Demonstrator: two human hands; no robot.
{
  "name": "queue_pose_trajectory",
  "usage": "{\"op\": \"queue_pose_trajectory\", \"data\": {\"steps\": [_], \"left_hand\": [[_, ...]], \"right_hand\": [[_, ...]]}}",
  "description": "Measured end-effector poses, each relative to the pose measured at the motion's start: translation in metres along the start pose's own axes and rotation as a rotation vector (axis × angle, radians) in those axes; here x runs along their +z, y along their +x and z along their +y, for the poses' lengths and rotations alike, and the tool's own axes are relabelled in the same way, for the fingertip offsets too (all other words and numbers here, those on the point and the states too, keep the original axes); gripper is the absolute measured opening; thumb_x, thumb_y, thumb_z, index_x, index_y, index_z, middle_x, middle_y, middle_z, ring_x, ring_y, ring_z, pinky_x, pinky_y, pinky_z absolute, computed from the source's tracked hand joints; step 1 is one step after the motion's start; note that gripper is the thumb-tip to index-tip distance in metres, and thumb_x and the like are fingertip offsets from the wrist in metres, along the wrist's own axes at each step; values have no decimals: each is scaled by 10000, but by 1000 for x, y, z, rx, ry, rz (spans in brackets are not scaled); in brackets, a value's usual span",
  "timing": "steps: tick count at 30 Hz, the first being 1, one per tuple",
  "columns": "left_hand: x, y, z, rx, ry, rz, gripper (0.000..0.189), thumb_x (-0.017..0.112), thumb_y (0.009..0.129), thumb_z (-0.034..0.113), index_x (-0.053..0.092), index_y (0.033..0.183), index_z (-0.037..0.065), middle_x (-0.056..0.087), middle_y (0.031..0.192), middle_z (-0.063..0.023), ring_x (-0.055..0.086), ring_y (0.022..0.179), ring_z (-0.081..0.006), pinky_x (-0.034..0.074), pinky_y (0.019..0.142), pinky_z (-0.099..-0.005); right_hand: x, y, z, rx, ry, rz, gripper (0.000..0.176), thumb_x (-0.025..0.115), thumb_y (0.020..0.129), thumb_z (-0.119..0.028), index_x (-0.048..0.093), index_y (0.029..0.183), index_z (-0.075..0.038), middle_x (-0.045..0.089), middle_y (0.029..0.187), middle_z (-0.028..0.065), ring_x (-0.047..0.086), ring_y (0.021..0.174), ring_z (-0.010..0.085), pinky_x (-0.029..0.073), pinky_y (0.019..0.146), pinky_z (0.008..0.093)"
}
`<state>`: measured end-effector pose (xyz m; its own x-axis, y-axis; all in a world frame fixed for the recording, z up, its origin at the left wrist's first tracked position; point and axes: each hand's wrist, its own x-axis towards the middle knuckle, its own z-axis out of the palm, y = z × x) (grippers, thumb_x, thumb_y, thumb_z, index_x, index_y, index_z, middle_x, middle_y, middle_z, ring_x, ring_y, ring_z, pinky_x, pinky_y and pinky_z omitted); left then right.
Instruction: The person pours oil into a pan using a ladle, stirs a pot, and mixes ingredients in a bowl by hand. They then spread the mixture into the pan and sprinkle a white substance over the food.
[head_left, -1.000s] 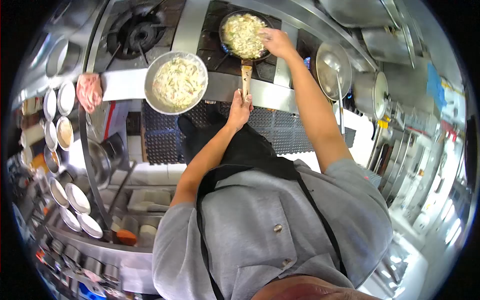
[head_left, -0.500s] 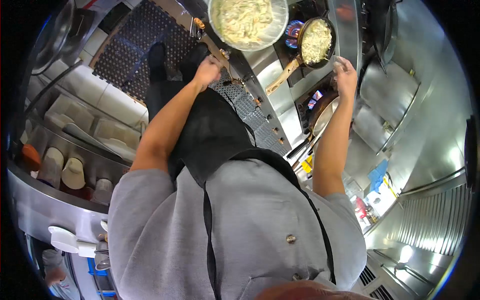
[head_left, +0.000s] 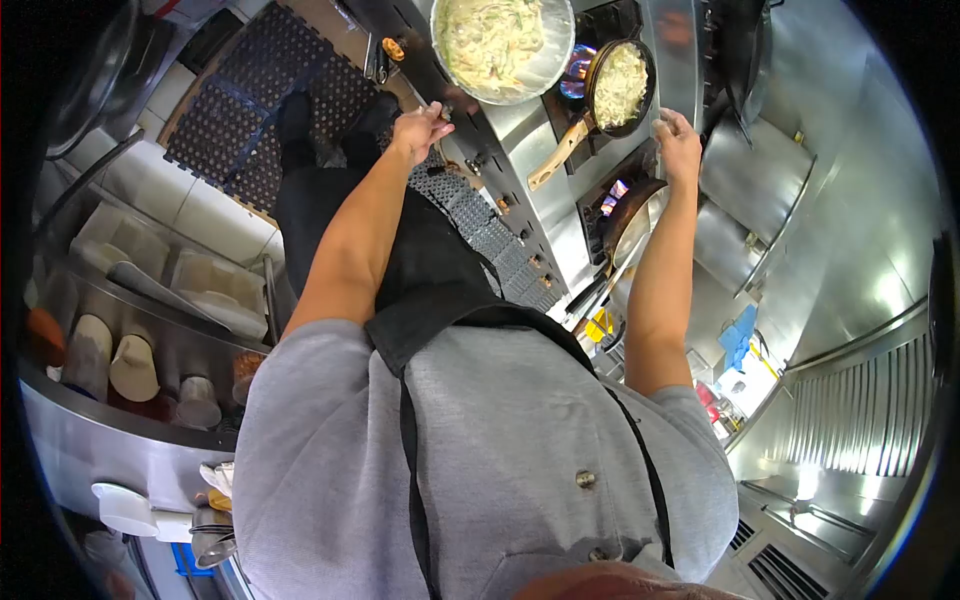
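A black frying pan (head_left: 646,80) with a wooden handle (head_left: 560,152) sits on the stove, holding a pale layer of shredded batter mix (head_left: 618,88). Blue flame (head_left: 578,72) shows beside it. Left of it stands a steel bowl (head_left: 566,60) with more of the same mix (head_left: 492,42). At the stove's front panel, my left hand (head_left: 420,132) has its thumb and fingers around a burner knob (head_left: 446,112). My right hand (head_left: 680,146) hangs just beyond the pan's near right edge, fingers loosely bent and apart, with nothing visible in them.
A second pan (head_left: 628,222) stands on a lit burner nearer me. Tongs (head_left: 376,62) hang at the front panel's far end. Plastic tubs (head_left: 215,285) and bottles (head_left: 88,350) line the counter on my left. A perforated mat (head_left: 250,110) covers the floor.
My left hand has moved forward and slightly right, to the burner knob. My right hand has shifted slightly left in view. The view has moved a little; the pan and bowl stay put.
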<state>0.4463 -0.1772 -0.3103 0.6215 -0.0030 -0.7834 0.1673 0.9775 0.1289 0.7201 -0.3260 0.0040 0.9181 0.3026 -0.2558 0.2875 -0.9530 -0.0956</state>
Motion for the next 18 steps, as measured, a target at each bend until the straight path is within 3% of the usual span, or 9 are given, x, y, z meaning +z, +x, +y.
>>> {"op": "queue_pose_trajectory", "data": {"steps": [7,18], "left_hand": [[4,1,-1,-1,-97,67,241,576,943,177,570,971,-62,589,889,-103,618,782,-199,575,773,-282],[3,6,-9,40,-97,81,204,588,934,166,590,1004,-26,607,941,-82,614,844,-181,564,834,-315]], "right_hand": [[10,-3,14,15,95,3,321,652,790,-215,675,1093,-113,699,880,92,652,817,178,485,789,295],[3,-5,19,47,126,44,312,664,788,-202,679,1087,-113,691,833,65,636,771,146,485,756,286]]}}
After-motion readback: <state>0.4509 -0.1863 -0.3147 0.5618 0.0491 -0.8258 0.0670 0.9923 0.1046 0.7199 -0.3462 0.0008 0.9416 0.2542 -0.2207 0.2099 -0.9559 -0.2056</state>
